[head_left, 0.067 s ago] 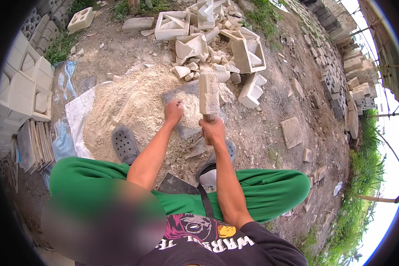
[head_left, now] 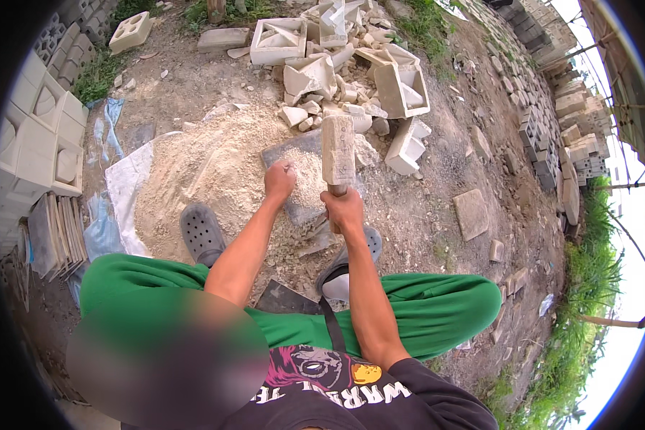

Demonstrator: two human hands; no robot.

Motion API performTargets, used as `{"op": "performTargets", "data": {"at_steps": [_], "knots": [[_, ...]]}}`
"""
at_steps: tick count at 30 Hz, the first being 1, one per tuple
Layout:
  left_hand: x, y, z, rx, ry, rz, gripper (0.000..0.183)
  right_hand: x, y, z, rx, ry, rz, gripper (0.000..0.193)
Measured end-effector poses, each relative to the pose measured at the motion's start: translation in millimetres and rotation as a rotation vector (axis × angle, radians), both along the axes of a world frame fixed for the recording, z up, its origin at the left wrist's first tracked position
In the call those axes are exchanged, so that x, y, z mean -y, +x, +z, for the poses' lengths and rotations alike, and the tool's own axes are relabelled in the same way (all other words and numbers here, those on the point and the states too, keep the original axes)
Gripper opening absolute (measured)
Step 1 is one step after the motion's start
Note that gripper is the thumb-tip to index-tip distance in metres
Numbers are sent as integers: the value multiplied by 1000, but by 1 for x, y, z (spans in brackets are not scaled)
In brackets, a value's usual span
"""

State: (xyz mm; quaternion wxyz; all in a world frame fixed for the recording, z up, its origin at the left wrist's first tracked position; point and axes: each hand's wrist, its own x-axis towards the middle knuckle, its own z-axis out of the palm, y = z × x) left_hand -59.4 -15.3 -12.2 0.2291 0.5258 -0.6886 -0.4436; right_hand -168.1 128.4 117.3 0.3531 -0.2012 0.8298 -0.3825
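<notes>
My right hand [head_left: 345,212] is wrapped round the handle of a mallet [head_left: 338,150], whose blocky head is coated in pale dust. The mallet is held up over the right side of a dark flat slab [head_left: 274,153]. Crushed cream-coloured rubble [head_left: 306,170] covers much of that slab. Over its left part, my left hand [head_left: 280,180] is closed, fingers curled in; whether anything is in them is hidden. A broad heap of pale crumbled grit [head_left: 204,168] lies to the left on a white sheet [head_left: 130,178].
Beyond the slab rises a pile of broken cream blocks [head_left: 312,75]. Whole blocks [head_left: 32,143] are stacked at the left, near thin boards [head_left: 56,233]. My grey clogs [head_left: 202,233] flank the work spot. A flat stone [head_left: 471,215] lies at right.
The mallet's head has come up very slightly, looking a little larger. My left hand stays closed in nearly the same place.
</notes>
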Motion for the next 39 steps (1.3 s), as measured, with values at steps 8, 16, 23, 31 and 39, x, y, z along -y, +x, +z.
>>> {"op": "performTargets", "data": {"at_steps": [8, 16, 23, 31, 39], "knots": [[-22, 8, -8, 119, -147, -66, 31, -10, 13, -82, -75, 319, 183, 29], [-9, 17, -19, 155, -231, -14, 27, -10, 31, -85, -20, 106, 162, 44], [3, 1, -13, 199, -296, -124, 18, -38, -4, -106, -15, 195, 33, 36], [-5, -19, -7, 229, -152, -127, 17, -87, -23, -136, -201, 179, -228, 28], [-33, -5, 5, -23, -68, -155, 23, -42, 24, -103, 106, 133, -181, 23]]}}
